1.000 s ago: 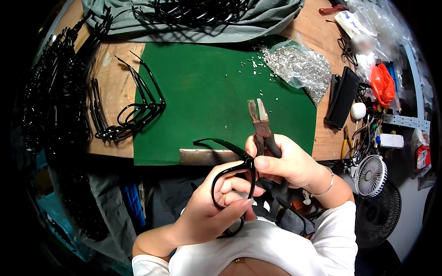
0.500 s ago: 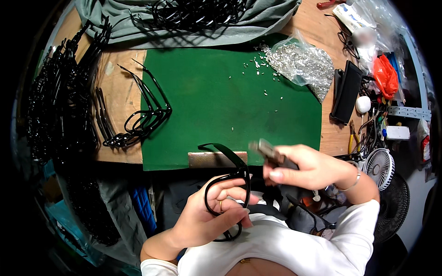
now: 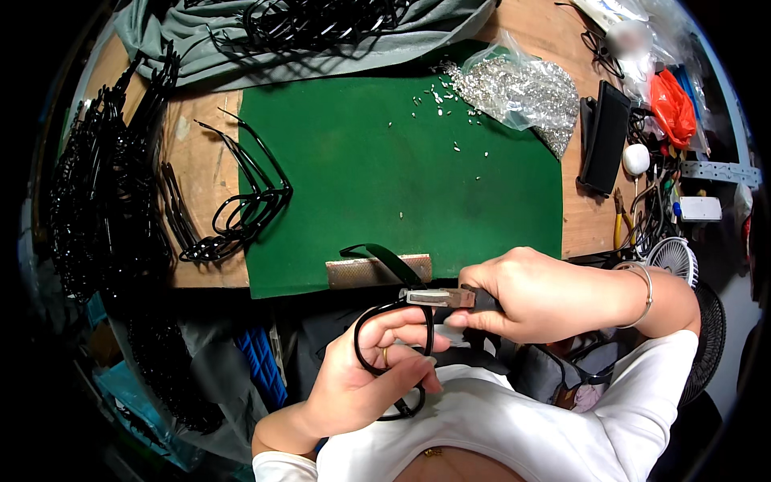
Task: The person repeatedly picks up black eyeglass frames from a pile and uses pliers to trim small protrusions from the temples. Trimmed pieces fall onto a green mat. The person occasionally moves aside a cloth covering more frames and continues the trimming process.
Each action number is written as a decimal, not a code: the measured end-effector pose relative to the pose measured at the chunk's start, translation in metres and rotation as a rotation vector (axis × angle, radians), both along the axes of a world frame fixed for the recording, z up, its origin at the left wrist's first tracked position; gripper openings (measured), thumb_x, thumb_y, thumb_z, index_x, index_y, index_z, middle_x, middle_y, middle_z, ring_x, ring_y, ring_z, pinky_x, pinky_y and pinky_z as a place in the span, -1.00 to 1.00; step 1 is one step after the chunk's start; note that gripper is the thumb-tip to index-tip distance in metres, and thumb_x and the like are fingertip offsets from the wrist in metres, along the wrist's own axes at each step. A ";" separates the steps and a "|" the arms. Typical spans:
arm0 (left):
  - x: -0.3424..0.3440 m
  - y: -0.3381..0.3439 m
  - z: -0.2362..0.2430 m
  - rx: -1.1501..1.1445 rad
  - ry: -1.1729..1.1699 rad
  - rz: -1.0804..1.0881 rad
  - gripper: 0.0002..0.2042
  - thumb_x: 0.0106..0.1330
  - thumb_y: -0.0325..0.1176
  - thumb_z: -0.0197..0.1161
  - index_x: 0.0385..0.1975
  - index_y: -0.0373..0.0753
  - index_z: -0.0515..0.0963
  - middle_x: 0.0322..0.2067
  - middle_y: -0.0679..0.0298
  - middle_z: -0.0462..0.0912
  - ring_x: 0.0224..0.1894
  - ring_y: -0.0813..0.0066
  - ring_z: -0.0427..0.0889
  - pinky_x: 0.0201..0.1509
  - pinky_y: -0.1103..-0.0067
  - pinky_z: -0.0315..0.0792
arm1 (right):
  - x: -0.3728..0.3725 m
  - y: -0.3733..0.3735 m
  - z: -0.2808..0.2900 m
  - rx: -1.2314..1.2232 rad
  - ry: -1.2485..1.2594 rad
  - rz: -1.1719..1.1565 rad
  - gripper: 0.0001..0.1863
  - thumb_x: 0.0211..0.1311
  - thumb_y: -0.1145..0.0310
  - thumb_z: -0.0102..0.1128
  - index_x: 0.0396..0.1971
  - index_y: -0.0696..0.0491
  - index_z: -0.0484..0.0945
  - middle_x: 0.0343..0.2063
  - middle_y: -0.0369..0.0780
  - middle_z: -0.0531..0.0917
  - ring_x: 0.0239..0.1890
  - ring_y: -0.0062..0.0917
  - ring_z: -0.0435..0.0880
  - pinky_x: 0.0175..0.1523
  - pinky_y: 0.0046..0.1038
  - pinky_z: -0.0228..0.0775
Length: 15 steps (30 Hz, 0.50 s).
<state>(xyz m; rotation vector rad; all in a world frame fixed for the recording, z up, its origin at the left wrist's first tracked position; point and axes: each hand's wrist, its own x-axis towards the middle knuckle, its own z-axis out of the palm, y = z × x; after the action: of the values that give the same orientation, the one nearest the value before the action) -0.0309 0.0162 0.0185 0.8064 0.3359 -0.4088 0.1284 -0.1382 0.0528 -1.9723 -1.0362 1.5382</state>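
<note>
- As I watch in the head view, the pliers (image 3: pixel 440 297), clear of the black glasses frame (image 3: pixel 430 325) half a second ago, now point nine o'clock across its upper corner.
- Right hand (image 3: pixel 522 293) wraps the pliers; left hand (image 3: pixel 345 377) holds the frame, at the green mat's (image 3: pixel 337 161) six o'clock.
- Work seems centred there; their bite I can't tell.

We cannot see most of the handles of the pliers (image 3: pixel 438 298), hidden in the right hand (image 3: pixel 522 293). Their jaws cover a corner of the black glasses frame (image 3: pixel 430 329); what they grip, we cannot tell. The left hand (image 3: pixel 353 369) hides part of its rims. Upper edge crops the heap of black frames (image 3: pixel 325 26); the right forearm (image 3: pixel 602 297) partly covers the white fan (image 3: pixel 673 259). Scattered silver bits (image 3: pixel 438 97): too small for us to identify. Round patch (image 3: pixel 630 38), upper right: blurred.
</note>
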 end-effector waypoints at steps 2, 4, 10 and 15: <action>0.002 -0.003 0.002 0.011 0.017 0.010 -0.53 0.13 -0.73 -0.04 0.07 -0.28 0.16 -0.18 0.08 0.46 -0.36 0.46 0.57 -0.28 0.65 0.42 | -0.004 -0.002 0.002 -0.024 -0.114 -0.025 -0.60 0.12 0.17 0.03 -0.49 0.30 0.47 -0.73 0.02 0.48 -0.59 -0.11 0.50 -0.42 -0.29 0.35; 0.005 -0.005 0.002 0.010 -0.007 0.023 -0.54 0.13 -0.73 -0.04 0.07 -0.28 0.16 -0.18 0.09 0.46 -0.37 0.46 0.57 -0.29 0.65 0.42 | -0.001 -0.003 0.003 -0.013 -0.056 -0.045 -0.62 0.11 0.17 0.04 -0.47 0.28 0.47 -0.75 -0.02 0.49 -0.62 -0.17 0.52 -0.43 -0.33 0.36; 0.011 0.005 0.005 -0.022 0.022 -0.020 -0.54 0.13 -0.71 -0.06 0.08 -0.29 0.16 -0.18 0.12 0.47 -0.37 0.45 0.57 -0.33 0.66 0.42 | 0.036 -0.014 -0.023 0.025 0.390 -0.015 -0.58 0.16 0.05 -0.01 -0.40 0.19 0.44 -0.66 -0.21 0.46 -0.58 -0.59 0.41 -0.44 -0.48 0.28; 0.016 0.007 0.014 0.074 0.000 -0.029 -0.58 0.18 -0.63 -0.01 0.07 -0.38 0.14 -0.16 0.12 0.47 -0.33 0.50 0.57 -0.26 0.68 0.42 | 0.008 -0.012 -0.076 0.290 -0.283 -0.406 -0.71 0.07 0.27 0.10 -0.36 0.21 0.41 -0.54 -0.05 0.51 -0.47 -0.25 0.50 -0.33 -0.40 0.33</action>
<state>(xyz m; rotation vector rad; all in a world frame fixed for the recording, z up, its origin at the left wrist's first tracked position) -0.0154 0.0234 0.0321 0.8847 0.3412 -0.4258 0.1366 -0.1507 -0.0227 -2.0653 -0.8358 0.8638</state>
